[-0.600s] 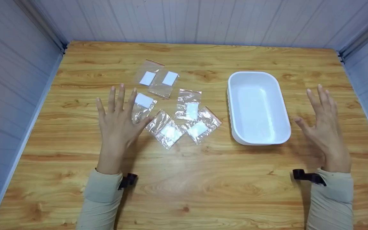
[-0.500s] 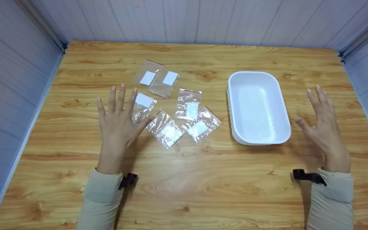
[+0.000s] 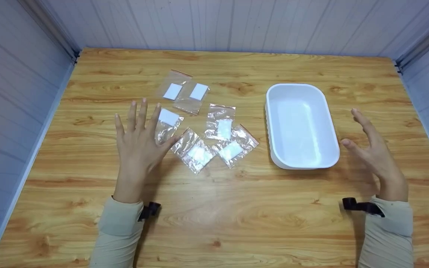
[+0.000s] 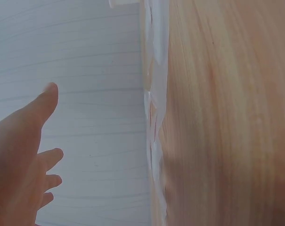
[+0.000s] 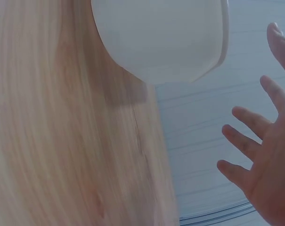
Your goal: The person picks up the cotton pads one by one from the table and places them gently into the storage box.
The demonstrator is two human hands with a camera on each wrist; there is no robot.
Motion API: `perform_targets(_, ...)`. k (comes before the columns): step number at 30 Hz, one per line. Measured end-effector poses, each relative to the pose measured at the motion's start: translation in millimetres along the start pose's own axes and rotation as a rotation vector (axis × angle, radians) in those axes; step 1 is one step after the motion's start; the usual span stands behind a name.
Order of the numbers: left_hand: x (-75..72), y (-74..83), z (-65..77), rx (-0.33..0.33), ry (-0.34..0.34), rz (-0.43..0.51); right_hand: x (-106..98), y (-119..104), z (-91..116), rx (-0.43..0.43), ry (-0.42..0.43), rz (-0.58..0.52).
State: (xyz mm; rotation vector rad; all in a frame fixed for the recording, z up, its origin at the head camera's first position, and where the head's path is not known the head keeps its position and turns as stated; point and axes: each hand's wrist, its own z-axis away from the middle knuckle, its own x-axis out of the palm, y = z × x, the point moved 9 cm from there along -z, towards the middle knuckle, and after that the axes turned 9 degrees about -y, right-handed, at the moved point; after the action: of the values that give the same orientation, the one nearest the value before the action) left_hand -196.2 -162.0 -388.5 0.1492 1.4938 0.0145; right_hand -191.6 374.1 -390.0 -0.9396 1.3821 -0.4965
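Several clear zip bags lie on the table, each with a small white block inside; one bag (image 3: 199,154) is near the left thumb. My left hand (image 3: 139,149) hovers just left of them, fingers spread, and partly covers another bag (image 3: 169,117). It holds nothing. To the right stands a white plastic basin (image 3: 300,126) with nothing inside. My right hand (image 3: 376,156) is raised beside the basin's right side, fingers apart and holding nothing. In the right wrist view its spread fingers are apart from the basin (image 5: 161,42).
A wooden table (image 3: 214,223) carries everything. Pale panelled walls enclose it at the back (image 3: 207,26), left (image 3: 9,111) and right. Each sleeve cuff has a black camera mount (image 3: 361,206) at the wrist.
My right hand has turned and its fingertips have dropped a little toward me. The left hand has hardly moved. Bags and basin stay where they were.
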Motion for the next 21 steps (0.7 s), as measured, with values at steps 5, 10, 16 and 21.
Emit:
perform_targets(5, -0.9, 0.0, 0.2, 0.002, 0.004, -0.005, 2.9, 2.6, -0.9, 0.009, -0.03, -0.065)
perform_targets(10, -0.5, -1.2, 0.5, -0.008, -0.004, -0.018, 5.4, 1.9, -0.6, 0.002, -0.061, -0.095)
perform_targets(16, -1.2, -2.4, 0.0, -0.022, 0.001, 0.002, 10.1, -0.2, -0.3, -0.019, -0.126, -0.086)
perform_targets(21, -2.1, -2.4, -0.4, -0.024, 0.012, 0.032, 15.7, 0.8, 1.0, -0.05, -0.191, -0.121)
